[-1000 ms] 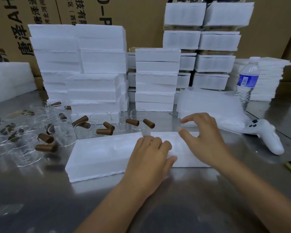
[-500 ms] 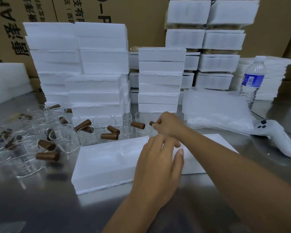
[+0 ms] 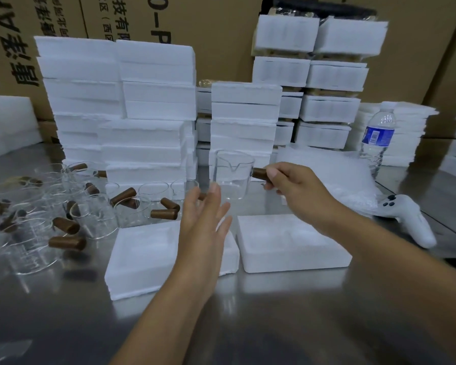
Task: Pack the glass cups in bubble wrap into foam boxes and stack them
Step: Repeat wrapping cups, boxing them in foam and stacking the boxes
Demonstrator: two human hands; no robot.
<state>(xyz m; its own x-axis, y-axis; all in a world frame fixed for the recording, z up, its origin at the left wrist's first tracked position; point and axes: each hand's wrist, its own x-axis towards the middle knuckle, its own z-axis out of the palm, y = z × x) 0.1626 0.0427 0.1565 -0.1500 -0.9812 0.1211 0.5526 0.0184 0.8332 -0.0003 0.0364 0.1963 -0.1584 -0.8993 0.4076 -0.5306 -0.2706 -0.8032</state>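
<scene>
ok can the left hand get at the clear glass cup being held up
Likely yes: the open left hand is close beside the clear glass cup, nothing between, and the right hand grips only its brown handle.

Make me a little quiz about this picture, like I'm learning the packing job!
1. True or false: the right hand holds the glass cup by its brown handle.
2. Pick one. The left hand is: A) gripping a cup, B) open with straight fingers, C) curled into a fist.
3. Fill in the gap: the water bottle has a ____ label.

Key: 1 true; 2 B; 3 blue.
</scene>
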